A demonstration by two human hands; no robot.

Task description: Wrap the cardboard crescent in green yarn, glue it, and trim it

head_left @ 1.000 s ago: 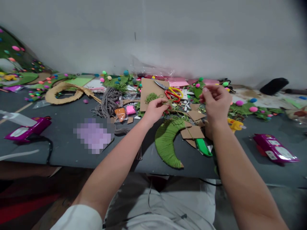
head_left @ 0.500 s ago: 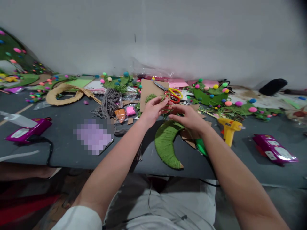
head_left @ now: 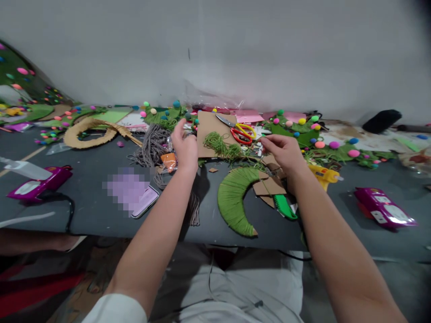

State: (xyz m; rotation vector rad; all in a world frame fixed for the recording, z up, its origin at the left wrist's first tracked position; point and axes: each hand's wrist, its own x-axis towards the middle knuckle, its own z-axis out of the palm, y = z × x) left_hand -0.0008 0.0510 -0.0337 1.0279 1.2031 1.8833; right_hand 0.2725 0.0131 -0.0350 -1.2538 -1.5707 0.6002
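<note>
My left hand [head_left: 186, 147] is raised beside the cardboard sheet [head_left: 205, 123], fingers apart and nothing seen in them. On that sheet's front edge lies a loose tangle of green yarn [head_left: 218, 144]. Red and yellow handled scissors [head_left: 241, 132] rest on the sheet behind it. My right hand [head_left: 283, 152] hovers right of the scissors, thumb and fingertips pinched together; what they hold is too small to make out. Between my forearms lies a cardboard crescent wrapped in green yarn [head_left: 229, 202], its lower tip bare. Cardboard scraps [head_left: 274, 185] and a green-handled cutter [head_left: 284, 208] lie beside it.
A yellow glue gun [head_left: 323, 177] is partly behind my right forearm. Purple devices [head_left: 384, 208] sit at both sides. Left are grey yarn [head_left: 155, 143], a phone [head_left: 146, 202] and a tan wreath ring [head_left: 72, 134]. Pompom-covered green pieces [head_left: 292, 137] line the wall.
My hands have moved apart, the left one leftward and the right one slightly rightward and up. The green yarn tangle now lies on the cardboard, free of my left hand.
</note>
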